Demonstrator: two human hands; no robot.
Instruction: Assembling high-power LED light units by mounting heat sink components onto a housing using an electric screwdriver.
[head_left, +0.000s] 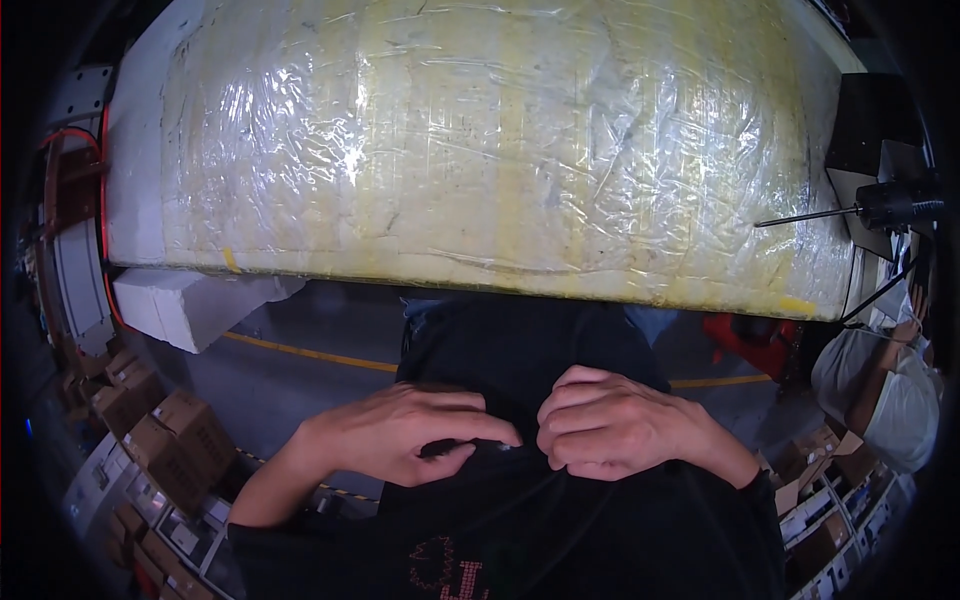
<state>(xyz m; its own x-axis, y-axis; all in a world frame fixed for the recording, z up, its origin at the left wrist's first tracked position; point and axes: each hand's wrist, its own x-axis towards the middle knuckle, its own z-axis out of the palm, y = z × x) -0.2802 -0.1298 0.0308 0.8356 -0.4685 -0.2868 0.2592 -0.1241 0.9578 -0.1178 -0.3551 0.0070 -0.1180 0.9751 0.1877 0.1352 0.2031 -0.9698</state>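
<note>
Below the near edge of the tape-covered worktop (480, 200), a tiny pale piece (506, 447) is seen just under the index fingertip of the left hand (410, 435), against the black T-shirt (570, 530). The left hand is half curled, its thumb and index finger parted, and no firm grip is shown. The right hand (610, 425) is curled inward; whether anything is held there cannot be told. The piece is judged light and easily dropped, best pinched by its edges; its stiffness cannot be judged.

The tabletop (480, 200) is streaked yellow and white; below it, a black shirt (600, 530) with a red print (468, 578), a yellow floor stripe (310, 353).
</note>
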